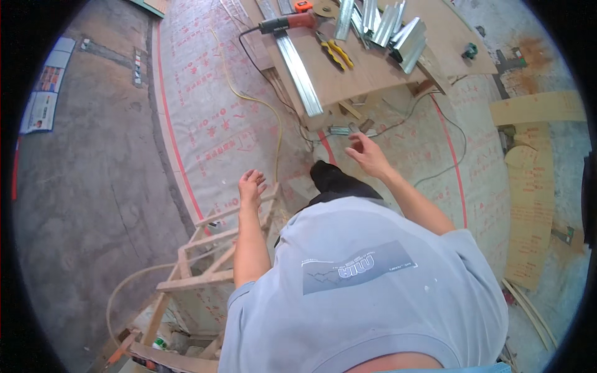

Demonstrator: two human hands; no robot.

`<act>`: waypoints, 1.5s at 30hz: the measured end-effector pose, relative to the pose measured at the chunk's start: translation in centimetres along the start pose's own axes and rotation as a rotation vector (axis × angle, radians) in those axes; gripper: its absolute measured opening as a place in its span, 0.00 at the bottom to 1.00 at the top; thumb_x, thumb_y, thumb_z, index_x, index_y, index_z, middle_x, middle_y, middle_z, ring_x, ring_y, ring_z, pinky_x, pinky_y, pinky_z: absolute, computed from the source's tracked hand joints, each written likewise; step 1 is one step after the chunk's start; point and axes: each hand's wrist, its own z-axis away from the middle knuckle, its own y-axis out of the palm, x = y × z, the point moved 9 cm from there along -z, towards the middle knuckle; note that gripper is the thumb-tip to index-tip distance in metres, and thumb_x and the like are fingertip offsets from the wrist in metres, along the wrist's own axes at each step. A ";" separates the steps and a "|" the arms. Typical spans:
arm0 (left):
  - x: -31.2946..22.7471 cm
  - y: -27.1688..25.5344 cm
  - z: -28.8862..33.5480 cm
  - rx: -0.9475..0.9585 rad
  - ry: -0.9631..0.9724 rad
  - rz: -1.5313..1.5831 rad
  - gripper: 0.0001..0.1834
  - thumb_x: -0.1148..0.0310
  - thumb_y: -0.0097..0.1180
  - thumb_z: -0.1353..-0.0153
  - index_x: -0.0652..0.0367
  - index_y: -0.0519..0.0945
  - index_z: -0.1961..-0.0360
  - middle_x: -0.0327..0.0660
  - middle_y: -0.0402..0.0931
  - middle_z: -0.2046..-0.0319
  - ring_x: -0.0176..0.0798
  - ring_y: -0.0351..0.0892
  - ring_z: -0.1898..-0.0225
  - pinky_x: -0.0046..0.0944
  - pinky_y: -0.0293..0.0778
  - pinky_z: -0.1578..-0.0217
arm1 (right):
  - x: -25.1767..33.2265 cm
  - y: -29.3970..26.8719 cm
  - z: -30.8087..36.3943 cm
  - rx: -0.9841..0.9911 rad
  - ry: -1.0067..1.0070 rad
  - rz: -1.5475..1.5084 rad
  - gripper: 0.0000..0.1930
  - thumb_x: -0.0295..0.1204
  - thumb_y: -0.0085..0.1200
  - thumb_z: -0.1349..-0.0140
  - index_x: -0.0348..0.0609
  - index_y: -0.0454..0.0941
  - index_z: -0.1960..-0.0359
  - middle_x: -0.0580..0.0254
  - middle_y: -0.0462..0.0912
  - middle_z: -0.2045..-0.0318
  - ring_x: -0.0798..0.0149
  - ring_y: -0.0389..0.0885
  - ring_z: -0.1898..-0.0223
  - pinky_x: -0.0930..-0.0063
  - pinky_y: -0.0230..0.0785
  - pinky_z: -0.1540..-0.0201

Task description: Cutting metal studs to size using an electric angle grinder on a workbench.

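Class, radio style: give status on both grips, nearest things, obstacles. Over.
Left grip and right grip: open, apparently empty. Small silver metal pieces on pale red-printed floor sheeting, apparently untouched. Thin yellow cord trails across sheeting ahead.

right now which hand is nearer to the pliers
The right. The right hand is short of the table, below and slightly right of the pliers in the view; the left hand is farther off, lower and well to their left.
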 end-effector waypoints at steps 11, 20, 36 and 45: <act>-30.9 13.3 -5.2 0.059 0.458 -0.273 0.21 0.65 0.62 0.36 0.64 0.76 0.45 0.41 0.81 0.57 0.35 0.80 0.59 0.35 0.75 0.57 | 10.2 4.7 -16.9 -0.027 -0.277 0.236 0.24 0.33 0.65 0.43 0.40 0.74 0.46 0.45 0.76 0.48 0.43 0.74 0.45 0.55 0.68 0.41; -40.0 44.0 -15.3 0.520 1.239 -1.477 0.38 0.57 0.68 0.48 0.61 0.70 0.38 0.50 0.74 0.43 0.53 0.71 0.39 0.54 0.64 0.39 | 12.9 4.0 -22.6 -0.193 0.017 -0.010 0.18 0.30 0.61 0.39 0.38 0.76 0.48 0.50 0.83 0.61 0.52 0.82 0.59 0.63 0.75 0.53; -39.7 46.3 -10.6 1.084 0.178 -0.626 0.21 0.76 0.67 0.51 0.64 0.77 0.53 0.39 0.77 0.67 0.33 0.75 0.69 0.36 0.75 0.63 | 18.1 9.5 -30.4 -0.786 0.155 -1.204 0.24 0.30 0.54 0.30 0.43 0.62 0.36 0.63 0.77 0.63 0.70 0.77 0.70 0.72 0.74 0.67; -45.8 38.4 -12.0 1.455 -0.528 0.223 0.33 0.57 0.66 0.42 0.57 0.67 0.41 0.43 0.73 0.59 0.43 0.76 0.59 0.49 0.77 0.54 | 29.6 14.2 -32.3 0.062 -0.090 -1.565 0.20 0.37 0.55 0.30 0.46 0.62 0.43 0.55 0.78 0.61 0.68 0.74 0.78 0.76 0.67 0.77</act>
